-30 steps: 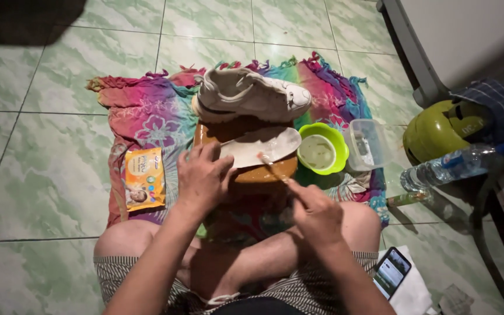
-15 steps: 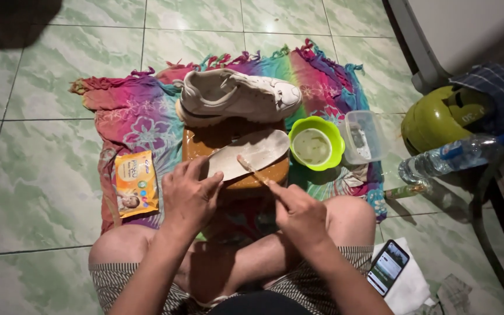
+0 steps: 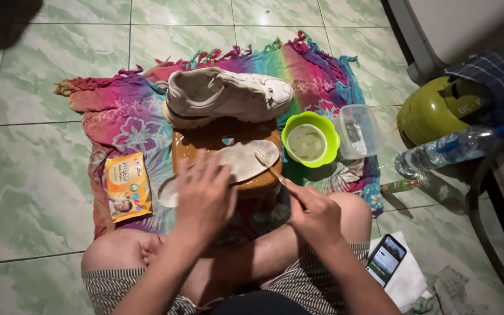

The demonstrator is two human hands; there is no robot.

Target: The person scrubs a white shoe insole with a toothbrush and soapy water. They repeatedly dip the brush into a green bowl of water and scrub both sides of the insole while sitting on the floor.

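Insole (image 3: 246, 162), pale and soiled, lying flat across small wooden stool (image 3: 228, 146) on colourful fringed cloth (image 3: 118, 116) over green tiled floor (image 3: 24, 186). Pressed down at near left end by left hand (image 3: 205, 195), fingers spread flat. Toothbrush (image 3: 269, 168) gripped in right hand (image 3: 313, 213), bristle end touching insole's right part. White sneaker (image 3: 228, 96) just beyond stool; green bowl (image 3: 310, 139) and clear plastic container (image 3: 357, 131) to right; orange sachet (image 3: 126, 186) to left; phone (image 3: 386, 259) near right knee.
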